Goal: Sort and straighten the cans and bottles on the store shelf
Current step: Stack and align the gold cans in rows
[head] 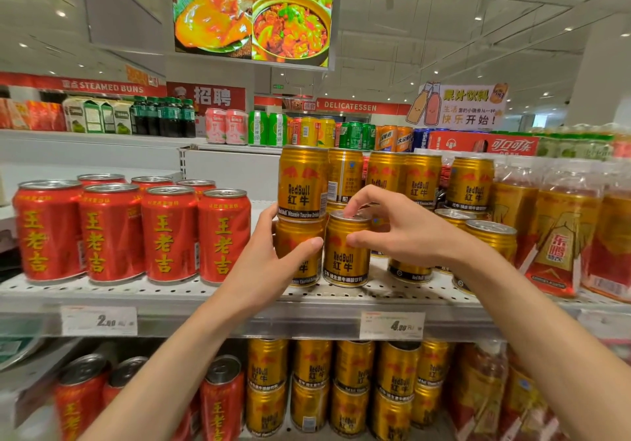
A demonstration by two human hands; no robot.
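Gold Red Bull cans stand in stacks on the white perforated shelf [239, 292]. My left hand [273, 263] is wrapped around the lower can [297, 239] of a two-can stack; the upper can [300, 182] sits on top of it. My right hand [392, 228] grips a single front can [346, 259] standing on the shelf, thumb on its side and fingertips on its lid. More gold cans [420, 181] stand behind and to the right, some stacked, some turned label-away.
Red cans [112, 232] stand in rows at the left. Wrapped bottle packs [560, 228] crowd the right end. The shelf below holds more gold cans [355, 386] and red cans [222, 399]. Price tags [392, 325] hang on the shelf's front rail.
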